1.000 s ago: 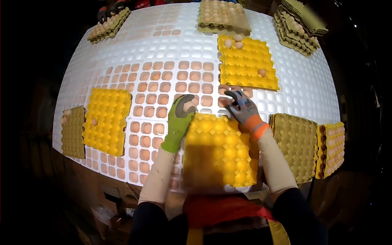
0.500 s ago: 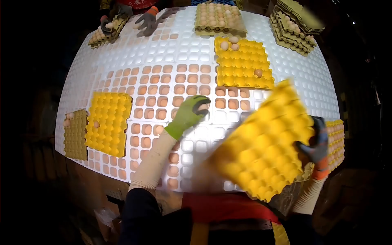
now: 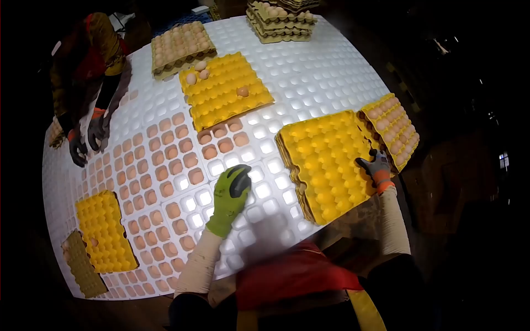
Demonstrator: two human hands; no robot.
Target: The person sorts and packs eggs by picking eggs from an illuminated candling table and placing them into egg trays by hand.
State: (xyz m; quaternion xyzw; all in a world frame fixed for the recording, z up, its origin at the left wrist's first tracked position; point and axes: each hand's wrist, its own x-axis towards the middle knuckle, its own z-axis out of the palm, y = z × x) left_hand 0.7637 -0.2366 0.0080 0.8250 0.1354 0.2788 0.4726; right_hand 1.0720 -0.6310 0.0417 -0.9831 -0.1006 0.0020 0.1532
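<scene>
My left hand (image 3: 231, 193), in a green glove with dark fingertips, hovers over empty cups of the white cupped table (image 3: 259, 209). Its fingers are curled inward, and whatever they may hold is hidden. In front of it, many cups hold eggs (image 3: 160, 157). My right hand (image 3: 379, 168), in a grey and orange glove, grips the right edge of a yellow egg tray (image 3: 328, 165) with its thumb on top. That tray lies upon a stack of similar trays near the table's right front edge.
A yellow tray filled with eggs (image 3: 393, 129) stands at the right. Another yellow tray (image 3: 226, 91) carries several loose eggs. Full pulp trays (image 3: 182, 47) stand at the back, near stacked ones (image 3: 281, 25). Another person's gloved hands (image 3: 95, 132) work at the left.
My right hand has lowered the tilted yellow tray flat onto the stack. The egg seen in my left hand is no longer visible. The view has turned, and the other person's hands have come closer together.
</scene>
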